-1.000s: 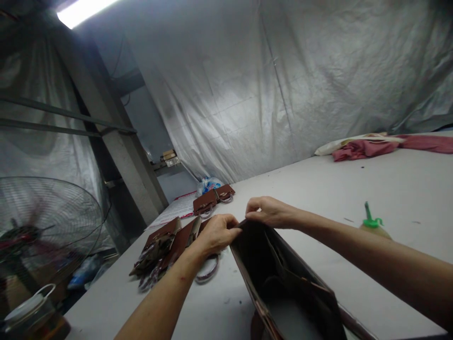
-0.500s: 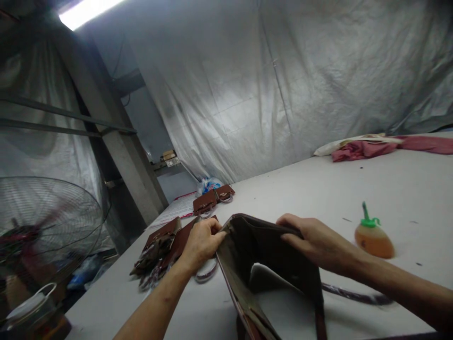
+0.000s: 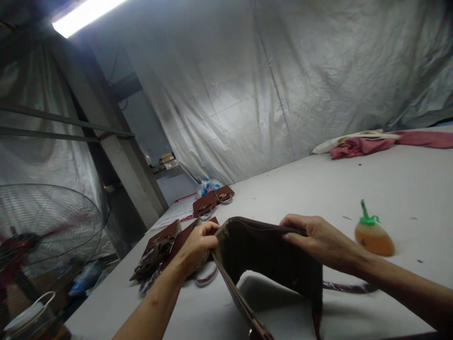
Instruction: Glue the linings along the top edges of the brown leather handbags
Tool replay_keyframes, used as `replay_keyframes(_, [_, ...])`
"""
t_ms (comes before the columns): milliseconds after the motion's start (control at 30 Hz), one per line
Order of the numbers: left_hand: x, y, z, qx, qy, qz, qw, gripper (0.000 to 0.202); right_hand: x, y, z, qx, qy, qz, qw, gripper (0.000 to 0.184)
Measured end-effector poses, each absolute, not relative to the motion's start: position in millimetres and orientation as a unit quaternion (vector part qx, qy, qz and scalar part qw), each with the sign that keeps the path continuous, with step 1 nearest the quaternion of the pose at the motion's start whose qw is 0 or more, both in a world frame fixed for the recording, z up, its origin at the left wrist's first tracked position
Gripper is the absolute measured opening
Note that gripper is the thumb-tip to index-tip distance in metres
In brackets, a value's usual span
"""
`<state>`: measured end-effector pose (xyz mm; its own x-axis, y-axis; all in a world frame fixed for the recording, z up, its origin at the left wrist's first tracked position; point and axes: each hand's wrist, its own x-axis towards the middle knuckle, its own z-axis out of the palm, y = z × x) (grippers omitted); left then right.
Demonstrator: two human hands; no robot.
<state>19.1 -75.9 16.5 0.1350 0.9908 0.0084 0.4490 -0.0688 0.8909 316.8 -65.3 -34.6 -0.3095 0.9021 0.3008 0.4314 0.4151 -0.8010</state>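
Room hung with silvery sheeting [image 3: 230, 94] under a lit tube lamp [image 3: 88, 16]
The sheeting drops behind the far edge of the white table [image 3: 311, 189]; beyond its left edge stand a grey post [image 3: 123, 163] and a caged fan [image 3: 24, 243].

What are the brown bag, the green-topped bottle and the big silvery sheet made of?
The brown bag could be leather or imitation leather: it looks matte and holds its shape. The bottle is probably plastic, translucent, because orange shows through. The silvery sheet looks like thin plastic, since it shines and creases.
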Motion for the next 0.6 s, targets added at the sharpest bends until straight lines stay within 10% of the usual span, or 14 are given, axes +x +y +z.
replay_keyframes(400, [8, -72, 9, 0.656, 0.597, 0.368, 0.278, 0.027, 320, -69, -39, -0.451, -0.756, 0.257, 0.399, 0.021])
replay_keyframes(600, [2, -79, 11, 0.560, 0.605, 0.406, 0.394, 0.033, 319, -69, -39, -0.457, -0.737, 0.285, 0.408, 0.023])
